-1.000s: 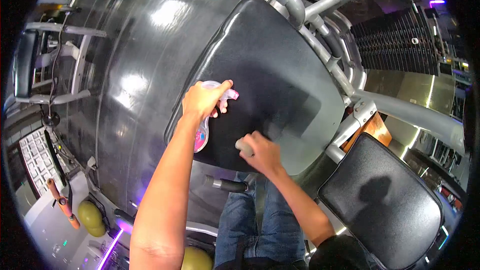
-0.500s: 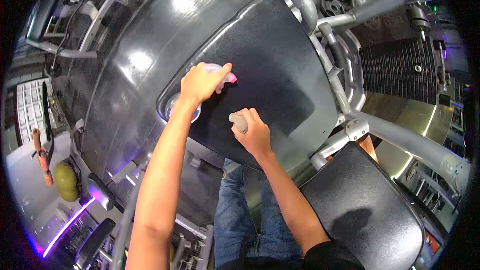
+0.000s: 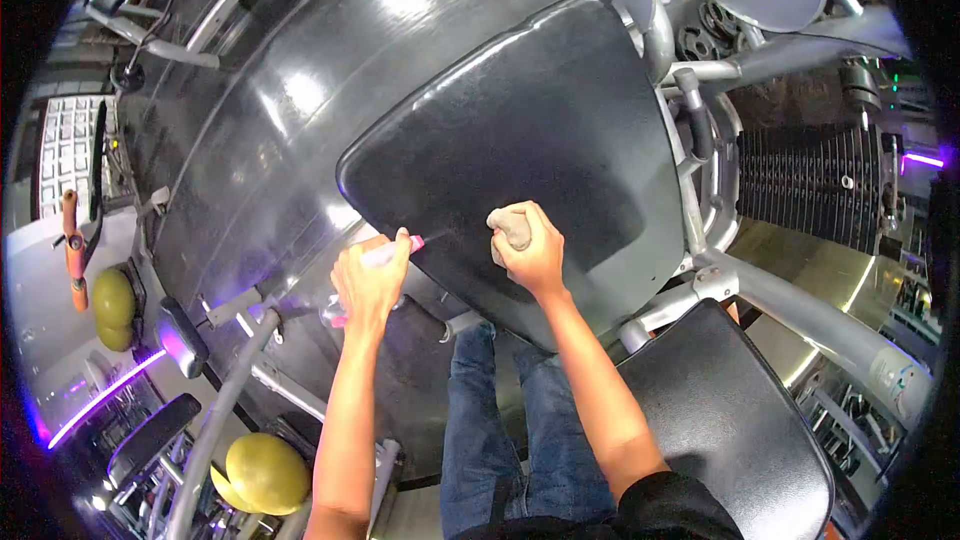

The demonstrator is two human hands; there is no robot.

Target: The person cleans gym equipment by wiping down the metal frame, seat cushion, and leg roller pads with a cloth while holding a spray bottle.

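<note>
My left hand (image 3: 368, 280) is closed around a spray bottle (image 3: 380, 254) with a white head and a pink nozzle. That nozzle points right, at the near left edge of a large black padded backrest (image 3: 530, 110), and a faint mist shows in front of it. Most of the bottle's clear body is hidden below my hand. A bunched greyish cloth (image 3: 513, 227) sticks out of my closed right hand (image 3: 538, 258). This hand is over the lower part of the pad; whether the cloth touches the surface I cannot tell.
A second black pad (image 3: 730, 420) lies at lower right, joined to silver machine tubes (image 3: 810, 305). The weight stack (image 3: 810, 185) stands to the right. Yellow-green balls (image 3: 265, 473) and more gym frames are at left. My jeans-clad legs (image 3: 485, 420) are below.
My left hand has moved down and left with the spray bottle, from over the pad to beside its edge. The right hand has shifted slightly right and up with the cloth. The view has shifted.
</note>
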